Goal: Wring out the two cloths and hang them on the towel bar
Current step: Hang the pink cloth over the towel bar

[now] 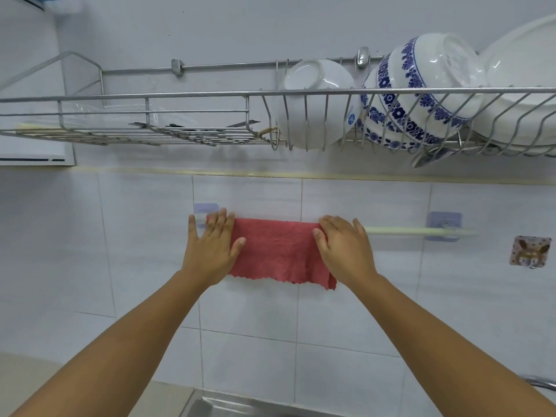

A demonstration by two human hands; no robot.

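A pink cloth [276, 251] hangs spread over the left half of the pale green towel bar [400, 230] on the tiled wall. My left hand [210, 248] lies flat on the cloth's left edge, fingers apart, thumb on the fabric. At the cloth's right edge my right hand [343, 248] rests with its fingers over the bar. Neither hand visibly pinches the cloth. Only this one cloth is in view. The right half of the bar is bare.
A wire dish rack [210, 94] juts out from the wall above the bar, holding white and blue-patterned bowls [421, 94]. A sticker hook [531, 250] sits at the right. The sink rim [210, 404] and a tap [541, 382] lie below.
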